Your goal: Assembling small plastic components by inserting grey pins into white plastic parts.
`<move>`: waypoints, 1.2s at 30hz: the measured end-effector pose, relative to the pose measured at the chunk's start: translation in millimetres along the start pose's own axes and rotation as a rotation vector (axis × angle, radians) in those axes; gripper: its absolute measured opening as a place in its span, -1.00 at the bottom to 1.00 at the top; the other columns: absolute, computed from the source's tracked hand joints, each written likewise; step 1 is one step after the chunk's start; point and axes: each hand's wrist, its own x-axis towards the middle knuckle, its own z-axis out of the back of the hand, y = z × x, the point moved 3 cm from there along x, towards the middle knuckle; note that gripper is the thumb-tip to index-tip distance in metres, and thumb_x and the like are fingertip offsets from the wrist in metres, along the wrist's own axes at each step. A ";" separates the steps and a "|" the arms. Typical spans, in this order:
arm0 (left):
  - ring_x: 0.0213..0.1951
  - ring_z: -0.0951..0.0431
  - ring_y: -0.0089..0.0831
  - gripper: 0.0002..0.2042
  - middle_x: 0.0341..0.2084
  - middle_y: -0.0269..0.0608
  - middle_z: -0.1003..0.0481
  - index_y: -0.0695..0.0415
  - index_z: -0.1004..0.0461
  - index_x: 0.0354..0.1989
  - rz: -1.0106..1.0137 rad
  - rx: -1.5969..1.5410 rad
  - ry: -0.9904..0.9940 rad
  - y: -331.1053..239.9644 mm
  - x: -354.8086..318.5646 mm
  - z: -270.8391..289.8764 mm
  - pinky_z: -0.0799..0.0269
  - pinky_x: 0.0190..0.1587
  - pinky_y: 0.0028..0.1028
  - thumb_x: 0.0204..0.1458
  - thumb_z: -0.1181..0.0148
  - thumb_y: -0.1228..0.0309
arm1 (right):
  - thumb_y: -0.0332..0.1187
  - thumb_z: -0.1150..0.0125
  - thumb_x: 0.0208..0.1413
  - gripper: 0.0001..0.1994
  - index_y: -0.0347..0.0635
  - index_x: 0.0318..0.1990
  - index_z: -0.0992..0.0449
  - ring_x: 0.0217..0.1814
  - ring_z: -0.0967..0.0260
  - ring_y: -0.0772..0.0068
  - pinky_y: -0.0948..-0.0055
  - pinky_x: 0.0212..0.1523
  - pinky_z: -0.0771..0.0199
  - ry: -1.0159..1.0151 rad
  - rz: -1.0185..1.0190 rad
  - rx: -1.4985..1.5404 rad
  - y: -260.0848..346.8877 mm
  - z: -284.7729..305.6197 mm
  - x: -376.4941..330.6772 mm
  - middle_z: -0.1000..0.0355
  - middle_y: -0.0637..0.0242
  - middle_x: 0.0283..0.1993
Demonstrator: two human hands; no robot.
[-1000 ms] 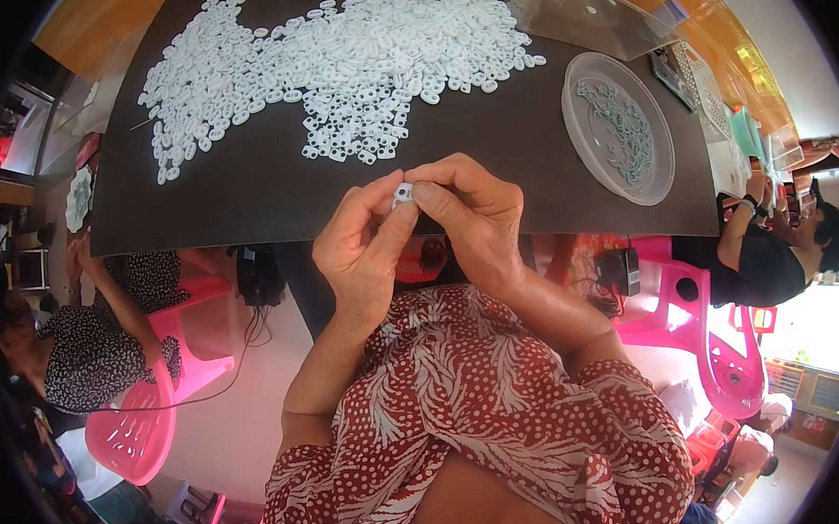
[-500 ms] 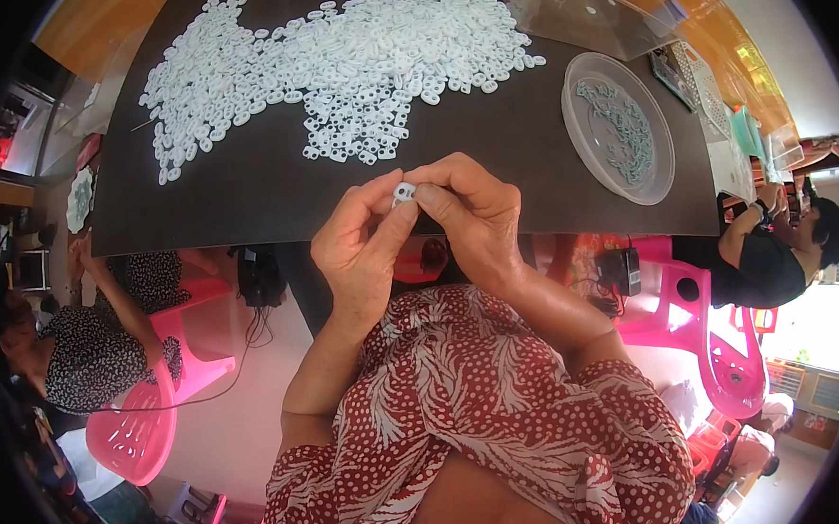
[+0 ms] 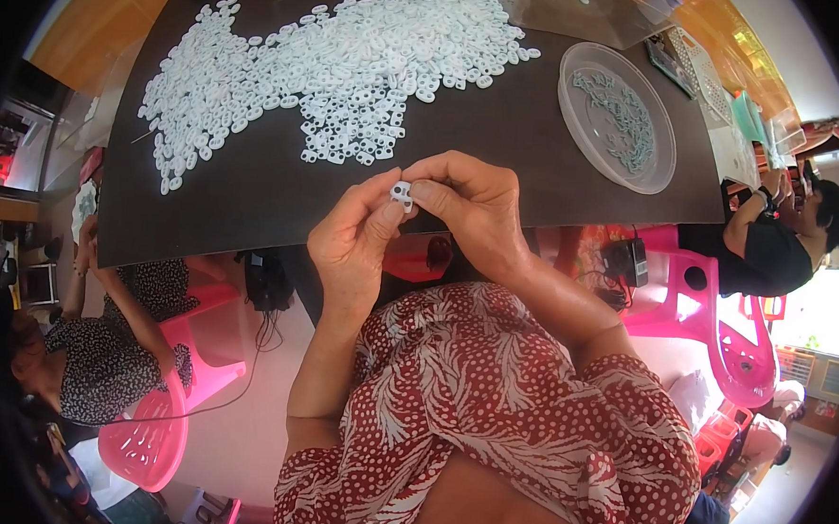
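Note:
Between the fingertips of both hands is a small white plastic piece with dark round holes (image 3: 401,193). My left hand (image 3: 353,235) pinches it from the left, thumb and forefinger closed. From the right, my right hand (image 3: 474,208) grips its other side with thumb and forefinger. Both hands are held just over the table's near edge. Beyond them on the dark table (image 3: 484,123) lies a large heap of white oval plastic pieces (image 3: 383,47). Closer to my hands, a patch of white pieces with holes (image 3: 351,126) is spread flat.
At the right, a round clear tray (image 3: 666,171) holds many small grey-green parts (image 3: 626,121). Clear plastic bins (image 3: 584,24) stand at the far edge. A person sits at the left by a pink chair (image 3: 149,438); another is at the right near a pink chair (image 3: 741,364).
The left thumb has shifted lower on the white piece, and more of its face with the holes shows. The whole view has moved slightly.

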 end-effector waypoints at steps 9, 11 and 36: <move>-0.42 -0.43 -0.64 -0.77 -0.40 -0.27 -0.50 0.32 -0.46 -0.07 -0.123 -0.031 -0.043 6.3 -2.2 -4.2 -0.33 -0.39 -0.68 0.12 -0.09 0.51 | -0.59 -0.09 0.09 -0.91 -0.41 -0.29 -0.50 -0.37 -0.37 0.64 0.63 -0.33 -0.42 0.046 -0.034 -0.034 -0.2 2.0 -0.5 -0.47 0.31 -0.39; -0.44 -0.40 -0.62 -0.77 -0.40 -0.25 -0.49 0.34 -0.46 -0.09 -0.114 -0.051 -0.073 5.3 -3.8 -7.2 -0.33 -0.40 -0.66 0.11 -0.11 0.50 | -0.59 -0.08 0.07 -0.92 -0.41 -0.31 -0.48 -0.40 -0.39 0.63 0.61 -0.36 -0.42 0.038 -0.014 -0.030 -1.9 0.3 -0.5 -0.46 0.30 -0.42; -0.29 -0.42 -0.61 -0.79 -0.31 -0.24 -0.48 0.36 -0.44 -0.14 -0.152 -0.149 -0.199 5.8 -11.3 -8.1 -0.35 -0.17 -0.61 0.14 -0.08 0.46 | -0.59 -0.25 -0.18 -0.75 -0.35 -0.24 -0.50 -0.32 -0.36 0.27 0.42 -0.34 -0.40 0.005 0.419 -0.409 3.1 -8.3 -9.7 -0.42 0.18 -0.32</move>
